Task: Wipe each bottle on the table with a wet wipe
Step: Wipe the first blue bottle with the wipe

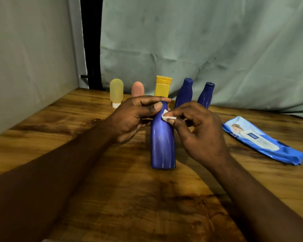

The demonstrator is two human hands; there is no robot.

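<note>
- We have the blue bottle (163, 144) standing upright on the desk (129, 198), in the middle and close to us. Its long axis runs straight up from base to neck.
- Our left hand (133, 117) comes in from the left and grips the neck. The fingers curl round the far side and the thumb presses on the near face, so the top is steadied.
- Our right hand (199, 133) sits just to the right of the bottle at shoulder height. Thumb and forefinger pinch a small folded wet wipe (167, 117), and the other fingers hang loosely curled.
- The wipe touches the bottle high on its right shoulder, just below the left thumb. Nearly the whole body lies below the wipe, toward the desk.
- We judge that the next stroke should run down the long axis. The right hand is the nearer one for it, while the left holds the neck.
- The far side is hidden from us, so we cannot tell whether it is clean. Reaching it likely means turning the bottle with the left hand.
- Waiting in a row at the back are a yellow-green tube (116, 93), a pink tube (137, 89), an orange tube (162, 88) and two more blue bottles (184, 92).
- The pack of wipes (262, 142) lies flat to the right, well apart from the right hand.
</note>
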